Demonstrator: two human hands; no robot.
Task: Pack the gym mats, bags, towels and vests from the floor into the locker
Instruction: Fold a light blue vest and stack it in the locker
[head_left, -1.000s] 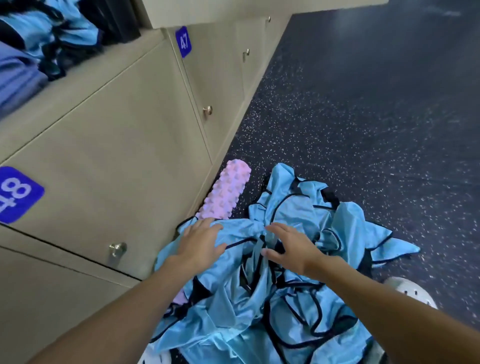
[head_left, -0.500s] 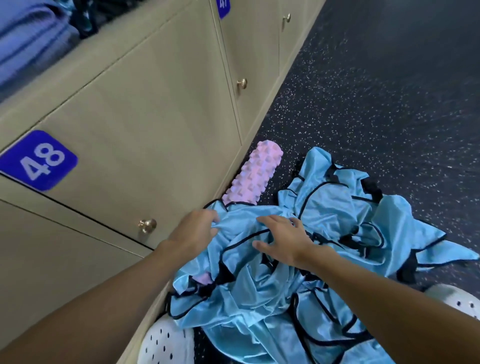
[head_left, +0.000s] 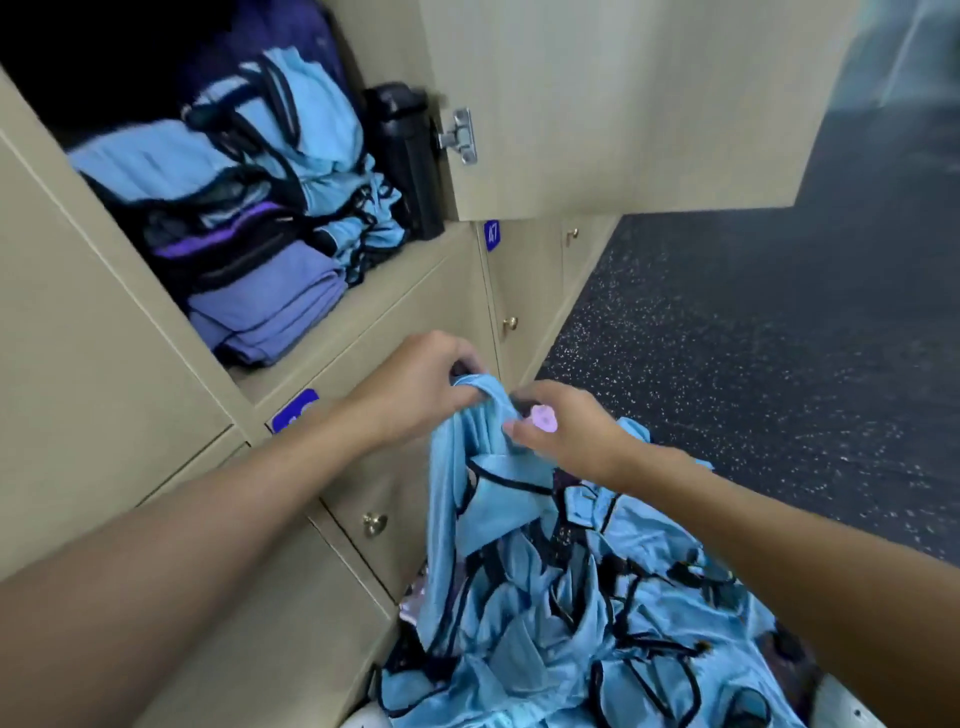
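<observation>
A heap of light blue vests (head_left: 571, 613) with black trim lies on the dark floor beside the lockers. My left hand (head_left: 415, 384) grips the top of one blue vest (head_left: 467, 441) and holds it up from the heap. My right hand (head_left: 566, 426) pinches the same vest just to the right. A bit of the pink foam roller (head_left: 544, 419) shows behind my right hand. The open locker (head_left: 363, 291) at upper left holds folded blue vests (head_left: 291, 119), purple towels (head_left: 265, 306) and a dark bag.
The locker door (head_left: 623, 104) hangs open over the floor at upper right. A black bottle (head_left: 405, 156) stands at the locker's right side. Closed lockers with brass knobs (head_left: 374, 524) sit below. Speckled dark floor (head_left: 753, 338) stretches to the right. White shoes show at the bottom edge.
Both hands have taken hold of one vest and lifted it off the heap toward the lockers. The view has tilted up, so the open locker now shows.
</observation>
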